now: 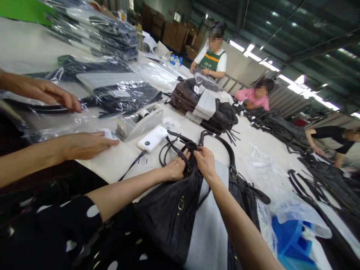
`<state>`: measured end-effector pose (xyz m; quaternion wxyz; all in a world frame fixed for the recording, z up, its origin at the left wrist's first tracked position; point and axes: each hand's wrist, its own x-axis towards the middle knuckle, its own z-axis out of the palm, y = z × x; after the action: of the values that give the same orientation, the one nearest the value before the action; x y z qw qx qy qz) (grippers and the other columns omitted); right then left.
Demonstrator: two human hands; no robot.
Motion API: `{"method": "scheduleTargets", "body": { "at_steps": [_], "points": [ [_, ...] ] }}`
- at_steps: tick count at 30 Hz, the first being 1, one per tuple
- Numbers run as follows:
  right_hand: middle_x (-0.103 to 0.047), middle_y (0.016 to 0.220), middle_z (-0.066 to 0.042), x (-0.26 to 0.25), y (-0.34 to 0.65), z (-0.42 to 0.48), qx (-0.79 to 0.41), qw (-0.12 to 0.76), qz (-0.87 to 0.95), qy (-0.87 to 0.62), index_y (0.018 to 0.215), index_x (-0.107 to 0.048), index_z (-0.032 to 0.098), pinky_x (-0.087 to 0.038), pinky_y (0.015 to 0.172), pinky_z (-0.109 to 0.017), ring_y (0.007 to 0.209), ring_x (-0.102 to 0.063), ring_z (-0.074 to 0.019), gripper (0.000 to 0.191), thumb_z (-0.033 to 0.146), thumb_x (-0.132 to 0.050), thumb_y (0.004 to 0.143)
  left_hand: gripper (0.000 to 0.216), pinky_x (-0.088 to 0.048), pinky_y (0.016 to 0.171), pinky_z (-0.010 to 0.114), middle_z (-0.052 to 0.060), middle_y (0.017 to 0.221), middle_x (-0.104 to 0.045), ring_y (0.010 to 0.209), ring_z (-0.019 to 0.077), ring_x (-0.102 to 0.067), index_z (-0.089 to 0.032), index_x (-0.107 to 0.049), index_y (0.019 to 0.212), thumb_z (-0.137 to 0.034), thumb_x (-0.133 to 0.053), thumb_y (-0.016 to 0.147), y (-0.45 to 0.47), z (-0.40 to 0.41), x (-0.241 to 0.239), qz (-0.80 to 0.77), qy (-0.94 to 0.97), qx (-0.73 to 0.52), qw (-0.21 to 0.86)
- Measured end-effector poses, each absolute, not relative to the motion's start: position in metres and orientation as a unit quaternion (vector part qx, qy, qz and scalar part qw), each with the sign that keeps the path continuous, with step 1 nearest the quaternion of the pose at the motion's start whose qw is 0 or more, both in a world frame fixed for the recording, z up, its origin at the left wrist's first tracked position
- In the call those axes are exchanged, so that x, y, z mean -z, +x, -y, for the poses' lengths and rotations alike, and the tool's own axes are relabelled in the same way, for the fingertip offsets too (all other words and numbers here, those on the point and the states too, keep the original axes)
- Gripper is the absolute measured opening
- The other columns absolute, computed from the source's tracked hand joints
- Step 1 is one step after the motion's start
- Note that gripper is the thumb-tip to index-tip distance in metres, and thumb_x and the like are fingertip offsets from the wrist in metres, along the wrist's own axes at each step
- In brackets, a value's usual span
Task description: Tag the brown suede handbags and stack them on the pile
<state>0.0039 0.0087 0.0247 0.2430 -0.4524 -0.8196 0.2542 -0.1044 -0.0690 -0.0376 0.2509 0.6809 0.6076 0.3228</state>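
A black handbag (165, 213) with gold buckles lies in front of me, a wide grey wrap (209, 225) around its middle. My left hand (177, 167) is at the bag's end by the handle base, its fingers closed around the strap and edge there; some fingertips are hidden. Just to the right, my right hand (204, 161) pinches the edge of the same bag. One dark handle (229, 150) arches up behind my hands. Thin black cords loop beside my left hand.
A co-worker's hands (87, 145) reach in from the left, one holding a small white label. Near them are a tape dispenser (140, 123), a white device (152, 138) with a cable, and plastic-wrapped bags (120, 90). More bags (202, 101) are stacked ahead; a blue holder (292, 236) stands right.
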Motion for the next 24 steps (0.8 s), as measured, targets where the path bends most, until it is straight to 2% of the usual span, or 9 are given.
{"method": "scheduleTargets", "body": {
  "at_steps": [5,9,15,20,24],
  "points": [
    [-0.057,0.063,-0.005,-0.016,-0.008,-0.001,-0.212,0.211,0.83,-0.471,0.079,-0.058,0.014,-0.035,0.056,-0.028,0.057,-0.048,-0.0175,0.024,0.03,-0.042,0.071,0.074,-0.025,0.104,0.032,0.014,0.134,-0.04,0.125,0.027,-0.034,-0.01,-0.04,0.125,-0.01,-0.056,0.053,-0.102,0.058,0.04,-0.595,0.677,-0.325,0.287],
    [-0.057,0.064,-0.003,-0.018,-0.005,0.003,-0.244,0.197,0.833,-0.456,0.083,-0.058,0.014,-0.034,0.054,-0.027,0.058,-0.049,-0.0177,0.025,0.03,-0.048,0.067,0.065,-0.023,0.104,0.03,0.011,0.126,-0.049,0.122,0.0253,-0.037,-0.012,-0.048,0.119,-0.013,-0.058,0.055,-0.116,0.063,0.032,-0.572,0.672,-0.32,0.346],
    [-0.052,0.059,0.0,-0.027,0.005,0.004,-0.296,0.202,0.826,-0.436,0.092,-0.06,0.012,-0.036,0.056,-0.027,0.057,-0.048,-0.0164,0.033,0.031,-0.047,0.067,0.067,-0.02,0.106,0.033,0.01,0.134,-0.042,0.126,0.0249,-0.033,-0.013,-0.047,0.122,-0.013,-0.061,0.056,-0.136,0.103,0.015,-0.5,0.695,-0.326,0.401],
    [-0.05,0.057,0.002,-0.019,0.0,0.009,-0.306,0.242,0.807,-0.443,0.097,-0.06,0.011,-0.036,0.057,-0.027,0.056,-0.047,-0.0155,0.039,0.034,-0.048,0.067,0.046,-0.02,0.107,0.033,0.007,0.132,-0.046,0.126,0.0224,-0.033,-0.019,-0.056,0.113,-0.017,-0.058,0.067,-0.121,0.139,0.017,-0.498,0.648,-0.36,0.451],
    [-0.048,0.056,0.002,-0.011,-0.006,0.014,-0.312,0.271,0.792,-0.449,0.097,-0.06,0.009,-0.037,0.057,-0.027,0.054,-0.046,-0.0146,0.038,0.031,-0.047,0.068,0.027,-0.03,0.101,0.032,0.008,0.118,-0.056,0.113,0.0228,-0.047,-0.019,-0.063,0.097,-0.018,-0.056,0.07,-0.116,0.15,0.012,-0.474,0.669,-0.363,0.443]
  ]
}}
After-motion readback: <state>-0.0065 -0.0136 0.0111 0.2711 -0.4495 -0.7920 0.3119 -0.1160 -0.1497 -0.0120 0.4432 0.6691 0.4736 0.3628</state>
